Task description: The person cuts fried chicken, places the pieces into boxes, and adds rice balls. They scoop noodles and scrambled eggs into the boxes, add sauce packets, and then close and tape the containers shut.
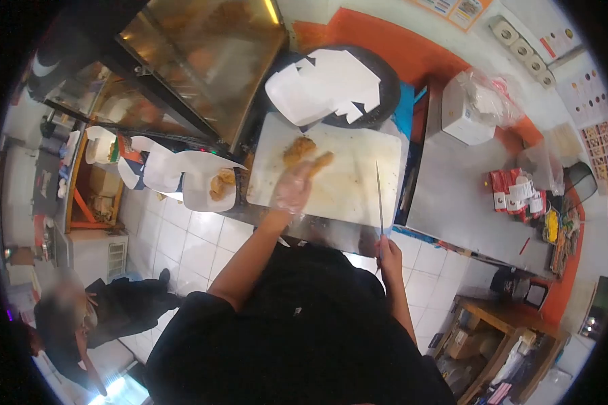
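My left hand (292, 191), in a clear plastic glove, is over the left part of a white cutting board (358, 192). Its slightly blurred fingers are closed at the lower end of a piece of fried chicken (323, 162). Just above lies another golden-brown fried chicken piece (298, 150). At the board's near right edge, my bare right hand (390, 258) is wrapped round the handle of a long knife (379, 196). The blade points away from me over the right side of the board, apart from the chicken.
White cardboard boxes (327, 84) rest on a round black surface behind the board. Left, an open white box (209, 197) contains chicken pieces (221, 183) beside a glass-fronted cabinet (213, 61). A steel counter (452, 196) holds red packets (513, 192). Another person (108, 314) is at lower left.
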Tool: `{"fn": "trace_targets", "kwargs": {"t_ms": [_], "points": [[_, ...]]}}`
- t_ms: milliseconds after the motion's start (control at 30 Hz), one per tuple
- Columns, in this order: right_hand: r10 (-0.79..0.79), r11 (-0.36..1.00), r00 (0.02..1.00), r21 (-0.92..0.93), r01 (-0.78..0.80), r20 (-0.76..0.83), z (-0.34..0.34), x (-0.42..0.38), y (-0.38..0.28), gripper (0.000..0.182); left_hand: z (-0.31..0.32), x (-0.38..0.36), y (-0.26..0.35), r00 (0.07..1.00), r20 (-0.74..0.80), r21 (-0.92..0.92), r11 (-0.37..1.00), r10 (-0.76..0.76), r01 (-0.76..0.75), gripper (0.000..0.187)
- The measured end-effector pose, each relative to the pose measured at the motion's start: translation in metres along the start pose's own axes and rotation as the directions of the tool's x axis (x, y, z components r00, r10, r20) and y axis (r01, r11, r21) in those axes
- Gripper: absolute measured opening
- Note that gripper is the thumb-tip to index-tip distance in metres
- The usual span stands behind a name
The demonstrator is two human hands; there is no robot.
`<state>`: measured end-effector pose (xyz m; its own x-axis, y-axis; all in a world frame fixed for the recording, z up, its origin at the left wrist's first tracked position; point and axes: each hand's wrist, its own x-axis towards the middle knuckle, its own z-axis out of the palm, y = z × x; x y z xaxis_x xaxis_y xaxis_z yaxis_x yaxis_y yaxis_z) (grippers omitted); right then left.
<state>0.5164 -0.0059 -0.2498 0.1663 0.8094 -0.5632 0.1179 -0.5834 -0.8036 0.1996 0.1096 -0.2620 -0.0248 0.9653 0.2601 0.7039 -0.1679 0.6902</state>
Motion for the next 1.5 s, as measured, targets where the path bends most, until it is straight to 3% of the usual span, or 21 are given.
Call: {"fn": "trace_targets", "kwargs": {"t_ms": [67,133,167,267,333,367,467,567,667,767,867,967,1067,1167,1267,1367,1467,1500], "points": [[0.001,0.998,0.995,0.061,-0.006,0.096,0.007,-0.004,-0.015,0.04,0.031,0.003,0.011,0.962,0.21,0.106,0.974,0.172,-0.198,0.042],[0.03,0.993,0.986,0.11,-0.049,0.165,0.017,-0.005,-0.03,0.041,0.061,-0.008,0.012,0.934,0.247,0.215,0.925,0.257,-0.312,0.05],[-0.016,0.999,0.986,0.032,0.011,0.168,0.021,0.0,-0.028,0.042,0.073,-0.012,0.011,0.918,0.263,0.269,0.891,0.298,-0.366,0.054],[-0.181,0.956,0.968,-0.2,0.214,0.172,0.037,0.023,-0.015,0.046,0.053,-0.012,0.019,0.938,0.328,0.21,0.96,0.109,-0.185,0.056],[-0.316,0.867,0.937,-0.354,0.35,0.151,0.053,0.025,-0.023,0.05,0.042,-0.013,0.01,0.968,0.237,0.167,0.979,0.077,-0.119,0.058],[-0.225,0.845,0.961,-0.459,0.275,0.162,0.056,0.021,-0.035,0.055,0.039,-0.013,0.007,0.98,0.19,0.144,0.986,0.058,-0.086,0.059],[-0.258,0.757,0.962,-0.6,0.26,0.091,0.067,0.037,-0.013,0.056,0.022,0.012,0.021,0.951,0.236,0.224,0.941,0.2,-0.253,0.067],[-0.249,0.728,0.965,-0.64,0.245,0.086,0.068,0.03,-0.024,0.057,0.033,0.031,0.015,0.846,0.366,0.328,0.797,0.387,-0.507,0.065],[-0.164,0.701,0.984,-0.694,0.165,0.067,0.071,0.02,-0.045,0.055,0.039,0.035,0.017,0.854,0.448,0.414,0.786,0.263,-0.459,0.066],[-0.174,0.639,0.984,-0.756,0.144,0.04,0.082,0.02,-0.04,0.057,0.049,0.03,0.008,0.876,0.445,0.427,0.816,0.186,-0.39,0.066],[-0.218,0.681,0.968,-0.692,0.242,0.125,0.069,0.039,-0.044,0.058,0.035,0.045,0.027,0.842,0.538,0.534,0.756,0.042,-0.379,0.063],[-0.202,0.686,0.974,-0.695,0.217,0.105,0.073,0.016,-0.06,0.059,0.039,0.04,0.014,0.888,0.424,0.433,0.821,0.178,-0.371,0.06],[-0.165,0.654,0.981,-0.734,0.185,0.1,0.078,0.014,-0.033,0.06,0.053,0.01,-0.006,0.884,0.45,0.403,0.855,0.126,-0.327,0.07],[-0.162,0.668,0.981,-0.72,0.19,0.109,0.08,0.022,-0.031,0.061,0.039,0.024,0.011,0.869,0.47,0.552,0.717,0.154,-0.425,0.065],[-0.137,0.677,0.977,-0.704,0.212,0.163,0.075,0.025,-0.062,0.062,0.041,0.026,-0.007,0.919,0.311,0.435,0.823,0.245,-0.366,0.067],[-0.094,0.691,0.983,-0.701,0.179,0.158,0.083,-0.002,-0.052,0.062,0.031,0.002,-0.005,0.905,0.388,0.572,0.725,0.174,-0.384,0.064],[-0.043,0.616,0.995,-0.782,0.096,0.088,0.095,-0.004,-0.05,0.061,0.029,-0.011,-0.001,0.891,0.453,0.483,0.843,-0.01,-0.236,0.062],[-0.101,0.633,0.986,-0.756,0.168,0.134,0.094,0.012,-0.032,0.061,0.031,-0.007,-0.005,0.909,0.416,0.483,0.838,0.037,-0.255,0.062]]}}
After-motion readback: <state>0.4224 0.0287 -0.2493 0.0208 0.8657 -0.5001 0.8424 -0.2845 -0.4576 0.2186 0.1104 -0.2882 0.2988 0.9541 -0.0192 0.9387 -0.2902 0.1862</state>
